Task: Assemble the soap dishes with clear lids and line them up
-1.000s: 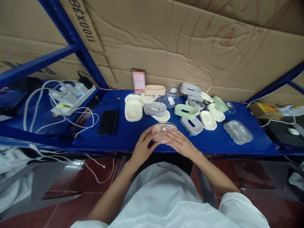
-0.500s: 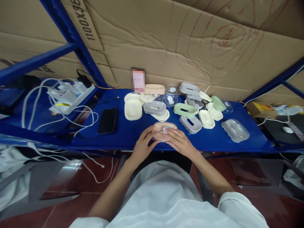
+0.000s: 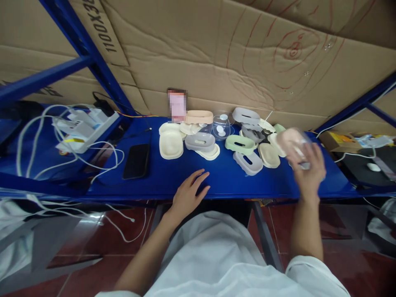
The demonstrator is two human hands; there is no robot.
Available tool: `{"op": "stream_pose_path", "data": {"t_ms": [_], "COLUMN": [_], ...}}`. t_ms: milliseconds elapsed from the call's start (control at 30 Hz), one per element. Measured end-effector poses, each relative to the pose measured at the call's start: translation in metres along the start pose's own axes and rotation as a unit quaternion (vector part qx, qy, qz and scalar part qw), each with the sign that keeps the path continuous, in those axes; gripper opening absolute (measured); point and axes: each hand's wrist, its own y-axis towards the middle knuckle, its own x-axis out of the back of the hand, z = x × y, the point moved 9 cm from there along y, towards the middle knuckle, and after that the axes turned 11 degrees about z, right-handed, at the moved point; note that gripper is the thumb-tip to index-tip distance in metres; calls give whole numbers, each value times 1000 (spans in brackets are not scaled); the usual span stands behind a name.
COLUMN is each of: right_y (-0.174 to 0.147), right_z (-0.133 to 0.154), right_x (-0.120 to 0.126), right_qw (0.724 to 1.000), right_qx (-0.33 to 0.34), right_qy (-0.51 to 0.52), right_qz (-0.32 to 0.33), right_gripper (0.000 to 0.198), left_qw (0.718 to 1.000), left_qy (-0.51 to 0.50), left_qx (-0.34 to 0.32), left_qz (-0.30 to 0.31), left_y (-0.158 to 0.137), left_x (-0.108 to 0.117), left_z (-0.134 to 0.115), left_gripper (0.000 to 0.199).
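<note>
My right hand point(image 3: 311, 173) grips a pink soap dish point(image 3: 292, 142) with a clear plastic cover, raised and tilted over the right part of the blue table point(image 3: 225, 181). Both are smeared by motion. A grey covered dish lies mostly hidden behind that hand. My left hand point(image 3: 190, 192), fingers apart and holding nothing, rests at the table's front edge. Nearest to the held dish are a cream tray point(image 3: 269, 156) and a grey soap dish point(image 3: 248, 163). A green soap dish point(image 3: 239, 144) and another grey one point(image 3: 200, 141) lie further left.
Cream trays point(image 3: 171, 144), a peach dish point(image 3: 199, 116) and clear covers point(image 3: 222, 127) crowd the back. A black phone point(image 3: 136, 161) lies on the left, by a power strip point(image 3: 89, 132) with loose white cables. A cardboard box point(image 3: 345, 141) stands at the right.
My right hand has carried the pink soap dish up and to the right, from the front middle. My left hand has let go of it and stays near the front edge.
</note>
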Motion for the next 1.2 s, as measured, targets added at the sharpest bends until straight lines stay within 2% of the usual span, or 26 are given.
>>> {"op": "stream_pose_path", "data": {"t_ms": [67, 100, 133, 200, 267, 333, 500, 600, 700, 767, 833, 867, 933, 1000, 1067, 1133, 1200], "right_y": [6, 6, 4, -3, -12, -18, -15, -6, 3, 9, 13, 14, 6, -12, -33, -47, -54], "right_z": [-90, -128, -159, -198, -213, -213, -199, -184, -156, -124, -78, -47, 22, 99, 162, 207, 235], "right_x": [9, 8, 7, 5, 4, 3, 2, 4, 15, 17, 5, -7, -37, -71, -90, -93, -88], "right_qw": [990, 983, 978, 973, 973, 973, 973, 977, 981, 986, 994, 997, 991, 961, 930, 910, 882], "right_qx": [-120, -161, -190, -217, -221, -219, -215, -195, -166, -130, -68, -25, 63, 167, 228, 262, 304], "right_qy": [-77, -91, -88, -78, -71, -69, -76, -84, -98, -99, -81, -64, -32, 9, 70, 135, 194], "right_qz": [-18, -6, -1, -1, -2, 0, 23, 33, -1, -22, 1, 34, 112, 220, 280, 293, 304], "right_gripper": [76, 77, 75, 69, 65, 65, 55, 59, 63, 69, 70, 67, 49, 39, 41, 40, 39], "left_qw": [1000, 1000, 999, 999, 998, 998, 998, 998, 997, 997, 997, 997, 997, 997, 997, 996, 994], "left_qy": [17, 22, 26, 32, 38, 43, 39, 43, 50, 50, 43, 36, 23, 16, 16, 18, 27], "left_qx": [-9, -15, -21, -32, -38, -42, -41, -44, -47, -49, -54, -58, -68, -73, -73, -79, -94], "left_qz": [-5, -10, -15, -23, -26, -27, -26, -27, -32, -33, -27, -20, -3, 12, 24, 36, 56], "left_y": [0, 0, 0, 1, 1, 1, 2, 2, 0, 1, 5, 9, 19, 31, 40, 44, 42], "left_x": [-2, -2, -3, -3, -3, -3, -3, -4, -3, -2, -1, 0, 1, 4, 5, 4, -2], "left_z": [-1, -1, -2, -4, -5, -6, -5, -6, -7, -8, -8, -8, -10, -12, -14, -18, -22], "left_gripper": [39, 37, 34, 30, 27, 25, 24, 23, 22, 21, 21, 21, 23, 28, 34, 44, 51]}}
